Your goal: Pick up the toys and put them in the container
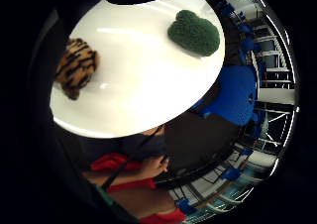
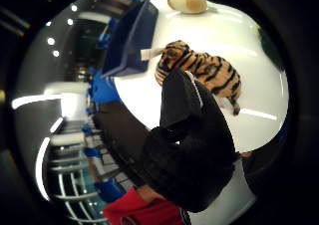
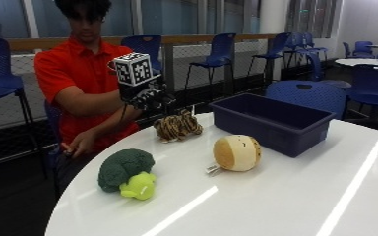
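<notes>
Right hand (image 3: 146, 96) raised over desk (image 3: 294, 196), fingers loosely curled, holding nothing. Tiger plush (image 3: 178, 126) just below hand; bin (image 3: 271, 120) beyond. Risk: fingers catch only tiger's back, toy slips, tumbles off near desk edge.

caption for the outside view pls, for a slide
Gloved right hand raised above a tiger toy, with broccoli toy, round tan plush and blue bin on the white table.

An orange plush tiger (image 3: 178, 126) is showing black stripes. A dark green plush broccoli (image 3: 127, 173) is showing a lime stalk. A tan round plush (image 3: 237, 153) and a navy plastic bin (image 3: 274, 123) are sitting on the white table (image 3: 294, 206).
</notes>
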A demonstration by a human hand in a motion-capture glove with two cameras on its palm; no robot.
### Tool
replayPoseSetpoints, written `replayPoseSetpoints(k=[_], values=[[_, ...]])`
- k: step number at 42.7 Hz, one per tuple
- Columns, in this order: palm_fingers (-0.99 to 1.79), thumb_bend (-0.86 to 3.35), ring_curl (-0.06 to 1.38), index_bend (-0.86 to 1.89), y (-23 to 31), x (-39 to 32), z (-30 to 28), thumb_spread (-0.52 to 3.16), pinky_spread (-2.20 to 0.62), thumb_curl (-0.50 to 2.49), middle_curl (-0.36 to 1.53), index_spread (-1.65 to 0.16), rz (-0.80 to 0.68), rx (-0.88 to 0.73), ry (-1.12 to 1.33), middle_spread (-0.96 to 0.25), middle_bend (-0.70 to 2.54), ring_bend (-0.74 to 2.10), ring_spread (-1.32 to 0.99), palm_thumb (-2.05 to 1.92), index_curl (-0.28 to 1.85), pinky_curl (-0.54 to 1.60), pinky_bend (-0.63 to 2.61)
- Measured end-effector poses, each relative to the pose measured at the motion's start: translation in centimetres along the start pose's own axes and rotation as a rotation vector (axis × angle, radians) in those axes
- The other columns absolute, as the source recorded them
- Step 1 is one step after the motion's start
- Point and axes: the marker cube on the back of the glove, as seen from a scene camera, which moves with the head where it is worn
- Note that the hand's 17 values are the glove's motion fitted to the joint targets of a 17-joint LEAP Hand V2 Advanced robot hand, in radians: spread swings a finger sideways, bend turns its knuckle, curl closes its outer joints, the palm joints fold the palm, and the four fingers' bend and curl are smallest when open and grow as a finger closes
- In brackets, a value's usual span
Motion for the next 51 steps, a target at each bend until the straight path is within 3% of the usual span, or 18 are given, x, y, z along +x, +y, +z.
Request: replayPoseSetpoints(k=[9, 18, 41, 51], values=[[-0.03, 0.02, 0.04, 0.19, 0.1, 0.1, 0.1, 1.00, 0.00, 0.04, 0.09, -0.23, -0.006, 0.011, -0.001, -0.09, 0.18, 0.17, -0.10, 0.00, 0.11, 0.18, 0.54], [-0.05, 0.00, 0.08, 0.19, 0.1, 0.2, 0.0, 1.28, 0.00, 0.08, 0.15, -0.27, -0.011, 0.016, -0.002, -0.11, 0.18, 0.18, -0.12, -0.01, 0.18, 0.22, 0.56], [-0.08, -0.02, 0.14, 0.17, -0.5, 1.0, 1.0, 1.44, 0.00, 0.15, 0.22, -0.30, -0.072, 0.006, -0.079, -0.12, 0.17, 0.18, -0.14, -0.03, 0.26, 0.28, 0.56], [-0.20, -0.05, 0.15, 0.11, -2.4, -1.0, 3.9, 1.26, 0.03, 0.16, 0.21, -0.31, -0.127, 0.018, -0.141, -0.10, 0.10, 0.15, -0.10, -0.06, 0.25, 0.33, 0.72]])
